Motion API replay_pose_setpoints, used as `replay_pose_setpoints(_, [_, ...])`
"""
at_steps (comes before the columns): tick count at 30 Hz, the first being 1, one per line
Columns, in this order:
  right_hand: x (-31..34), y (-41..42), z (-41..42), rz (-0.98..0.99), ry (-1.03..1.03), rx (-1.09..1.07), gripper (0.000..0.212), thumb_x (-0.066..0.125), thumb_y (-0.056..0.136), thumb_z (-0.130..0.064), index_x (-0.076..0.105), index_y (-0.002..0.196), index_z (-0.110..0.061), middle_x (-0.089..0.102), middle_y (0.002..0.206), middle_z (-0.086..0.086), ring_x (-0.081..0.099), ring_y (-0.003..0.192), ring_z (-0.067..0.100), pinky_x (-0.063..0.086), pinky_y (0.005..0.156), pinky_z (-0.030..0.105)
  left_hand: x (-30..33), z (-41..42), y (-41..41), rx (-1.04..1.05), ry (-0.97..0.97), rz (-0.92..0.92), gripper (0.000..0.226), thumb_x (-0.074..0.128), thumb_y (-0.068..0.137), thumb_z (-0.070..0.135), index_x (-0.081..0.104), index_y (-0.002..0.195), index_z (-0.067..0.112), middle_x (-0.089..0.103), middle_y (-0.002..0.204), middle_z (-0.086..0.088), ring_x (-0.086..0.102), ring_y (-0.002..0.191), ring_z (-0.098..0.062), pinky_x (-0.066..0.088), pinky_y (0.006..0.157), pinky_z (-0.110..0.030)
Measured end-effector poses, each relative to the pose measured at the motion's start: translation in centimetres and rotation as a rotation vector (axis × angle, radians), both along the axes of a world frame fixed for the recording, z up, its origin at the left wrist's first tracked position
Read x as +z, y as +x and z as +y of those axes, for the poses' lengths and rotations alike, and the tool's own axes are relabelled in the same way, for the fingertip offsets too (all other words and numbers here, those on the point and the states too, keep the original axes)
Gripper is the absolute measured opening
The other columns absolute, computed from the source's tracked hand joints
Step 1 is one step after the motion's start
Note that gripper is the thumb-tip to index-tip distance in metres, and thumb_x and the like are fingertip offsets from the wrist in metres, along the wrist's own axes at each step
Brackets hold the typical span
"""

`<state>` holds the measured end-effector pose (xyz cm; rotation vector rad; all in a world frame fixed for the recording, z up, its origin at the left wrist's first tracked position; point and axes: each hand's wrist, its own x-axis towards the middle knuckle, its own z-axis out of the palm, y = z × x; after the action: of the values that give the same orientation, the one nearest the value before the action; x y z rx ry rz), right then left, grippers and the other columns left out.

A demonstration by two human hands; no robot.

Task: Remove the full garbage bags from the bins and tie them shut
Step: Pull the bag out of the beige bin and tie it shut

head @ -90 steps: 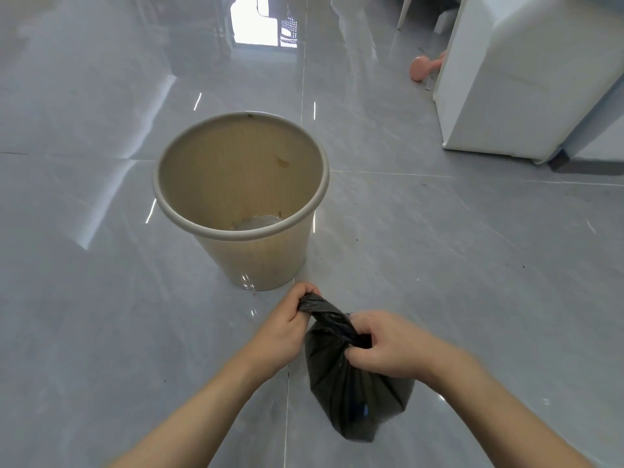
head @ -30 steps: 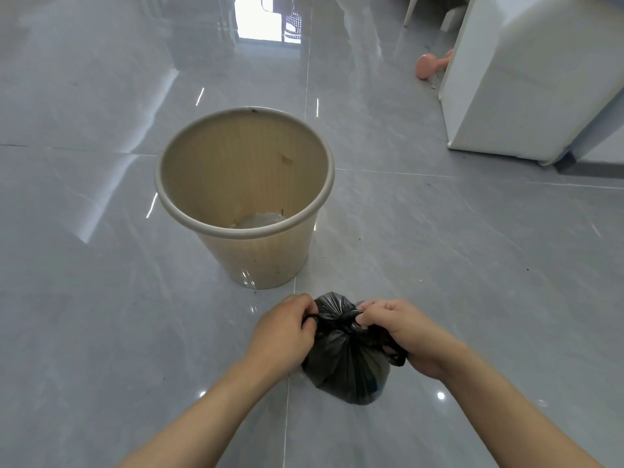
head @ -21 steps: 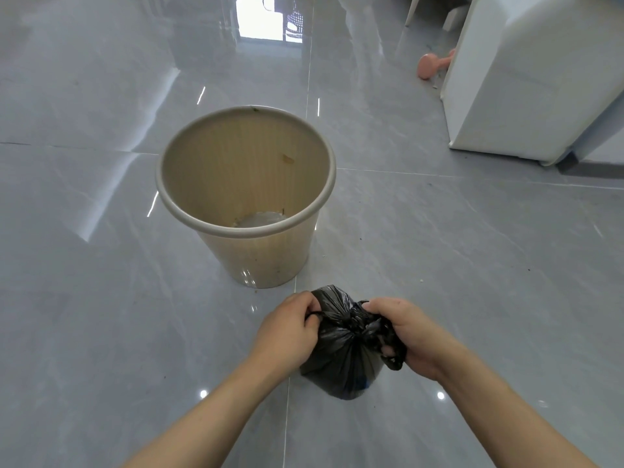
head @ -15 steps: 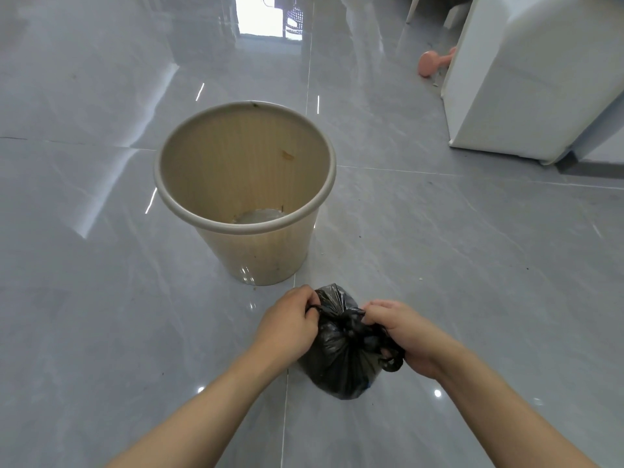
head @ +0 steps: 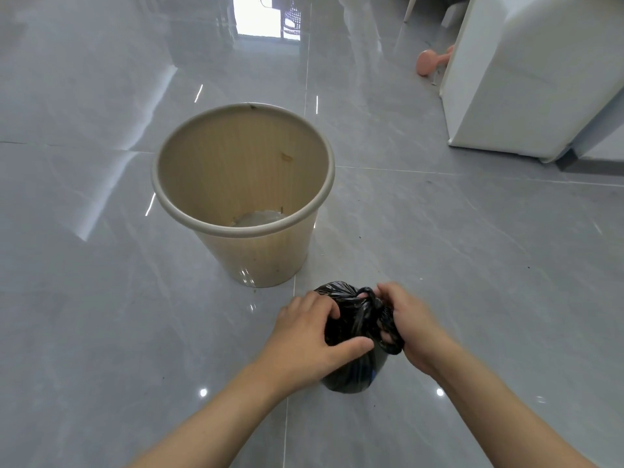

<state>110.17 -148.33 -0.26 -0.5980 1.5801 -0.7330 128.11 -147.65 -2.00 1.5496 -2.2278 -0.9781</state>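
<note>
A small black garbage bag hangs just above the grey floor, in front of a beige round bin. My left hand wraps around the bag's left side, thumb across its front. My right hand grips the twisted, knotted top of the bag, fingers threaded through the black loops. The bin stands upright with no liner in it; only a pale patch shows at its bottom. The bag's lower half is partly hidden behind my left hand.
A white appliance stands at the far right. A pink dumbbell lies on the floor beside it. Glossy grey floor tiles spread to the left and behind the bin, with a bright doorway reflection at the back.
The bag's loose neck has been drawn into a knot at the top. My left hand has shifted from pinching the top to cupping the bag's side. The bag sits lower and more bunched.
</note>
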Motion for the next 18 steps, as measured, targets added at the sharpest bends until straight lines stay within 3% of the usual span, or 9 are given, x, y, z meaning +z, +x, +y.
replay_pose_setpoints(4, [0.5, 0.7, 0.1, 0.083, -0.05, 0.073, 0.035, 0.044, 0.094, -0.03, 0.059, 0.066, -0.016, 0.047, 0.047, -0.004, 0.038, 0.037, 0.009, 0.027, 0.039, 0.018, -0.1, 0.1, -0.9, 0.031, -0.158, -0.145, 0.028, 0.053, 0.078, 0.051, 0.045, 0.093, 0.029, 0.051, 0.092, 0.012, 0.046, 0.091, -0.016, 0.032, 0.079, -0.032])
replay_pose_setpoints(6, [0.5, 0.6, 0.1, 0.237, -0.102, 0.11, 0.038, 0.044, 0.095, -0.031, 0.058, 0.065, -0.015, 0.05, 0.052, -0.004, 0.044, 0.044, 0.011, 0.031, 0.048, 0.024, 0.1, -0.1, -1.0, 0.006, -0.172, -0.163, 0.012, 0.044, 0.081, 0.036, 0.045, 0.084, 0.025, 0.051, 0.076, 0.008, 0.049, 0.084, -0.022, 0.033, 0.077, -0.036])
replay_pose_setpoints(10, [0.1, 0.4, 0.2, 0.744, -0.335, 0.238, 0.038, 0.042, 0.098, -0.035, 0.059, 0.079, -0.008, 0.06, 0.072, 0.005, 0.055, 0.072, 0.022, 0.039, 0.062, 0.037, 0.7, -0.2, -1.2, 0.007, -0.185, -0.172, 0.018, 0.037, 0.078, 0.033, 0.04, 0.069, 0.018, 0.04, 0.059, 0.003, 0.041, 0.067, -0.023, 0.033, 0.069, -0.035])
replay_pose_setpoints(14, [-0.4, 0.2, -0.2, 0.861, -0.474, 0.29, 0.035, 0.046, 0.098, -0.034, 0.047, 0.067, -0.018, 0.051, 0.069, -0.001, 0.048, 0.07, 0.019, 0.029, 0.061, 0.033, 1.1, -0.3, -1.2, 0.089, -0.172, -0.103, 0.027, 0.042, 0.072, 0.034, 0.036, 0.059, 0.011, 0.04, 0.05, -0.003, 0.044, 0.054, -0.025, 0.023, 0.05, -0.033])
replay_pose_setpoints(18, [-1.0, -0.6, -0.5, 0.955, -0.555, 0.329, 0.041, 0.047, 0.098, -0.037, 0.038, 0.062, -0.021, 0.046, 0.059, -0.002, 0.046, 0.06, 0.023, 0.029, 0.055, 0.035, 1.0, -0.6, -0.6, 0.078, -0.215, -0.168, 0.032, 0.041, 0.07, 0.037, 0.029, 0.053, 0.012, 0.036, 0.046, -0.005, 0.043, 0.05, -0.027, 0.017, 0.045, -0.032])
